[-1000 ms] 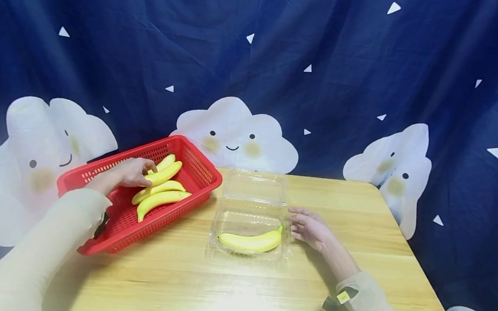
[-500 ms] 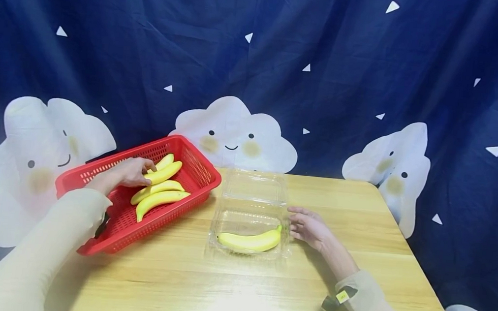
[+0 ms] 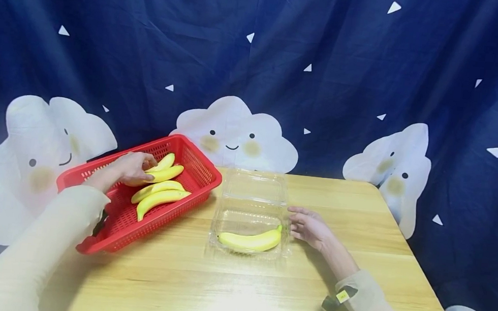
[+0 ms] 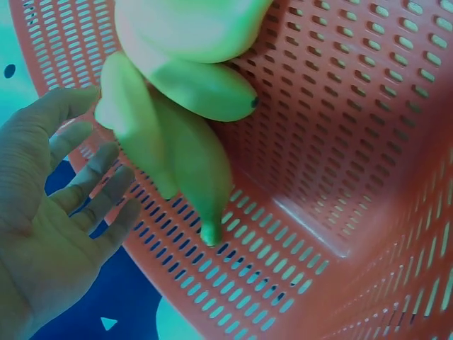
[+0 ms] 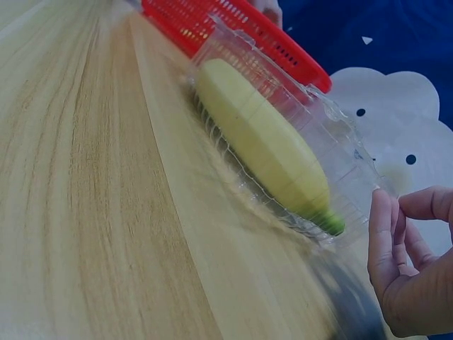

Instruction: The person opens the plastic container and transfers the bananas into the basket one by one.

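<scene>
My left hand (image 3: 134,167) is inside the red plastic basket (image 3: 109,247), over the back banana (image 3: 171,173), its thumb against that banana in the head view. In the left wrist view the fingers are loosely spread and the thumb reaches toward a banana (image 4: 134,113). Several bananas lie there in overlapping pairs, partly hidden by the hand. A clear hinged plastic box (image 3: 255,188) stands lid-open on the table with one banana (image 3: 252,240) in its base. At its right side, my right hand (image 3: 311,230) has relaxed fingers, fingertips right at the box's edge.
The wooden table (image 3: 166,291) runs to an edge at the right and back. Behind it hangs a dark blue curtain (image 3: 330,34) printed with white clouds. The basket stands at the left, tilted at an angle beside the clear box.
My left hand has shifted slightly left and up from the bananas, and the back banana has turned a little, its tip now lower and farther right. The right hand has stayed put.
</scene>
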`<state>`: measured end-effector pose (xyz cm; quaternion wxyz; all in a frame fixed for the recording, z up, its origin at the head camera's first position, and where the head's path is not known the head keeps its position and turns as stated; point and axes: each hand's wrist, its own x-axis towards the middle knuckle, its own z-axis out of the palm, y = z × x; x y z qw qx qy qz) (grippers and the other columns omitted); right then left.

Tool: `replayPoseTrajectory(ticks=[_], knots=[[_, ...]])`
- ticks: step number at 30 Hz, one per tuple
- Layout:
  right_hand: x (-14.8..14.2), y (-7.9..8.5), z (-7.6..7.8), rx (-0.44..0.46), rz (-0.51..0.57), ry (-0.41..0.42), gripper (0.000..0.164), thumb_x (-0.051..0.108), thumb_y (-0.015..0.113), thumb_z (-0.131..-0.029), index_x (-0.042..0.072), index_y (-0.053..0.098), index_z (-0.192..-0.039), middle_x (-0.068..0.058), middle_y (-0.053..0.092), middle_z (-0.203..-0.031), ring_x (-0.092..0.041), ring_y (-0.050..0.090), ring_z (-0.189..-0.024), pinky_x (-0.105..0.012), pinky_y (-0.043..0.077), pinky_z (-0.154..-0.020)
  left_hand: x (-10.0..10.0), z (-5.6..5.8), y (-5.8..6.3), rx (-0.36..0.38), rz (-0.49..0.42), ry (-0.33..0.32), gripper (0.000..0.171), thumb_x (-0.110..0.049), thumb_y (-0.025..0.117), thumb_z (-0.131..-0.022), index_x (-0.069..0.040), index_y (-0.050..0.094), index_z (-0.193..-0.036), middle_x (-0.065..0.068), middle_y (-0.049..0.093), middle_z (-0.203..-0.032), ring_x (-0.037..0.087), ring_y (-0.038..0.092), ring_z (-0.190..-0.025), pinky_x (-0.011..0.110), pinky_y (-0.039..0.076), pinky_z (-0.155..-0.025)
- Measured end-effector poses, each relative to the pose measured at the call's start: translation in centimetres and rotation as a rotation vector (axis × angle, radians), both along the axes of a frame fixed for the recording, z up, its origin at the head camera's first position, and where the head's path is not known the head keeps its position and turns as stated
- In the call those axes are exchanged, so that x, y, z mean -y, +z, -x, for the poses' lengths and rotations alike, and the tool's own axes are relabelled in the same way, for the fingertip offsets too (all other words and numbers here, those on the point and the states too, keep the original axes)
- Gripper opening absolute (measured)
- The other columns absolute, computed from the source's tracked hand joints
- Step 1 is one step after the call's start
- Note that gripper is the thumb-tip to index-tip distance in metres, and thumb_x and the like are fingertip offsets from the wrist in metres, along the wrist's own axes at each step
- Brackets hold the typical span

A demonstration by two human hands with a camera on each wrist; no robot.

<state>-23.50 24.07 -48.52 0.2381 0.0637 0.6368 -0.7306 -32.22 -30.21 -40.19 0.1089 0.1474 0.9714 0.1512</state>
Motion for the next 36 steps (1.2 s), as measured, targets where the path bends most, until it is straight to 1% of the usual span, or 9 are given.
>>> replayPoseTrajectory(ticks=[4, 7, 13, 16, 19, 24, 30, 34, 36], knots=[[0.0, 0.1, 0.0, -0.001, 0.004, -0.001, 0.046, 0.004, 0.054, -0.104, -0.001, 0.044, -0.148, 0.007, 0.062, -0.087, -0.004, 0.06, -0.075, -0.02, 0.058, -0.072, -0.5, -0.3, 0.7, 0.003, -0.021, 0.0, 0.051, -0.024, 0.077, -0.092, 0.002, 0.064, -0.133, 0.034, 0.067, -0.13, 0.048, 0.063, -0.119, 0.065, 0.049, -0.105], [0.0, 0.0, 0.0, -0.001, 0.002, -0.002, 0.046, 0.004, 0.054, -0.103, -0.001, 0.044, -0.148, 0.007, 0.062, -0.088, -0.004, 0.06, -0.075, -0.02, 0.058, -0.073, -1.1, -0.5, 1.1, -0.009, -0.04, -0.015, 0.052, -0.024, 0.077, -0.091, 0.003, 0.063, -0.133, 0.034, 0.067, -0.13, 0.049, 0.063, -0.121, 0.065, 0.049, -0.106], [0.0, 0.0, 0.0, 0.003, 0.0, 0.001, 0.052, 0.004, 0.054, -0.104, -0.003, 0.039, -0.152, 0.006, 0.063, -0.091, -0.004, 0.06, -0.076, -0.02, 0.058, -0.074, -2.7, -0.8, 1.8, -0.057, -0.057, -0.06, 0.05, -0.025, 0.078, -0.09, 0.002, 0.065, -0.13, 0.031, 0.071, -0.124, 0.045, 0.067, -0.116, 0.061, 0.053, -0.102], [0.0, 0.0, 0.0, 0.007, -0.005, -0.005, 0.053, 0.004, 0.054, -0.103, -0.004, 0.038, -0.153, 0.006, 0.062, -0.093, -0.004, 0.06, -0.076, -0.02, 0.058, -0.073, -3.6, -1.0, 2.2, -0.079, -0.057, -0.088, 0.049, -0.027, 0.078, -0.09, 0.001, 0.066, -0.128, 0.029, 0.073, -0.121, 0.042, 0.069, -0.11, 0.059, 0.056, -0.099], [0.1, 0.0, 0.1, 0.011, -0.009, -0.009, 0.054, 0.004, 0.054, -0.103, -0.003, 0.038, -0.154, 0.006, 0.062, -0.095, -0.004, 0.059, -0.076, -0.02, 0.058, -0.072, -4.4, -1.2, 2.7, -0.089, -0.064, -0.098, 0.046, -0.029, 0.077, -0.091, -0.001, 0.068, -0.127, 0.025, 0.074, -0.12, 0.038, 0.07, -0.106, 0.055, 0.057, -0.096], [0.1, -0.1, 0.1, 0.011, -0.011, -0.013, 0.054, 0.004, 0.054, -0.104, -0.004, 0.037, -0.154, 0.007, 0.061, -0.095, -0.004, 0.059, -0.076, -0.02, 0.057, -0.072, -5.7, -1.4, 3.1, -0.082, -0.096, -0.081, 0.044, -0.031, 0.076, -0.093, -0.006, 0.068, -0.128, 0.021, 0.074, -0.121, 0.032, 0.07, -0.103, 0.051, 0.059, -0.095], [0.1, -0.1, 0.1, 0.014, -0.01, -0.015, 0.055, 0.004, 0.054, -0.104, -0.004, 0.036, -0.155, 0.007, 0.061, -0.093, -0.004, 0.059, -0.075, -0.02, 0.058, -0.072, -7.0, -1.5, 3.4, -0.082, -0.139, -0.081, 0.047, -0.033, 0.079, -0.092, -0.008, 0.068, -0.13, 0.019, 0.073, -0.12, 0.029, 0.07, -0.102, 0.051, 0.058, -0.096], [0.2, -0.1, 0.1, 0.011, -0.011, -0.01, 0.054, 0.004, 0.054, -0.103, -0.003, 0.037, -0.154, 0.007, 0.061, -0.093, -0.004, 0.059, -0.075, -0.02, 0.058, -0.073, -7.7, -1.6, 3.5, -0.086, -0.174, -0.086, 0.048, -0.033, 0.079, -0.092, -0.008, 0.068, -0.13, 0.017, 0.073, -0.12, 0.03, 0.069, -0.104, 0.051, 0.057, -0.098], [0.2, -0.1, 0.1, 0.009, -0.011, -0.006, 0.054, 0.004, 0.054, -0.104, -0.003, 0.037, -0.155, 0.007, 0.062, -0.094, -0.004, 0.06, -0.076, -0.02, 0.058, -0.073, -8.2, -1.7, 3.4, -0.092, -0.2, -0.105, 0.049, -0.033, 0.08, -0.091, -0.006, 0.068, -0.13, 0.018, 0.074, -0.12, 0.031, 0.07, -0.105, 0.051, 0.057, -0.099]])
